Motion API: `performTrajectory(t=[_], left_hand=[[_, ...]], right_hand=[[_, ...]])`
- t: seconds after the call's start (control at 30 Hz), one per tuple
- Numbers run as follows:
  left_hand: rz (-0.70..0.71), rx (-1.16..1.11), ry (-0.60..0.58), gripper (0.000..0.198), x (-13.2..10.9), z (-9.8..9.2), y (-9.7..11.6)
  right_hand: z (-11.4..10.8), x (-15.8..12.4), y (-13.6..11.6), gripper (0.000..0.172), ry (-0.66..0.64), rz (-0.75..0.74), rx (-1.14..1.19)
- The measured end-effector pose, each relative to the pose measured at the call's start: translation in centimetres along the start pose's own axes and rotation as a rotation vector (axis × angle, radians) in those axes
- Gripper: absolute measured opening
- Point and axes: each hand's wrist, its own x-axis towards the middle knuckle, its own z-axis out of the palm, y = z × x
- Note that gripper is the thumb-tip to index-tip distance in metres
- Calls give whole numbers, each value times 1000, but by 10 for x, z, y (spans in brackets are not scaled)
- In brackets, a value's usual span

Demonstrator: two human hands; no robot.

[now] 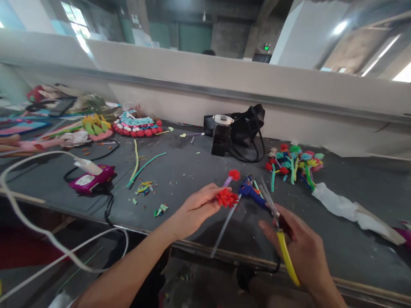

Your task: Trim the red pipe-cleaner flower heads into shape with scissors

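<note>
We find the nearer red flower [227, 197] pinched in the left hand [201, 207], left of the scissors [282, 244]. The right hand [300, 244], partly curled, grips these; their long axis slants away and leftward, blades clear of the flower.

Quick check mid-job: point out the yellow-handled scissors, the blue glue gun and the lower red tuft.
Yellow-handled scissors [284, 248]: head view, on the yellow handle.
Blue glue gun [253, 195]: head view, on its blue body.
Lower red tuft [226, 197]: head view, mid-tuft.

Dim, soft light; bright upper-left window [76, 20], stretched and blurry edges.
</note>
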Motion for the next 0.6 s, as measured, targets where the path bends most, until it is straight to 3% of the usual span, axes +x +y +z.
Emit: performTrajectory(t=[0.07,0.2,0.4,0.6], left_hand=[[25,63,-3,38,1,-1,0],[62,138,32,38,4,0,-5],[77,219,57,36,6,2,-10],[92,283,63,36,5,4,-10]], right_hand=[[2,-10,0,36,-43,-136,-105],[3,-22,-5,32,-38,-251,-243],[0,-26,-1,29,-3,-337,-362],[-2,-33,11,33,-56,-367,-397]])
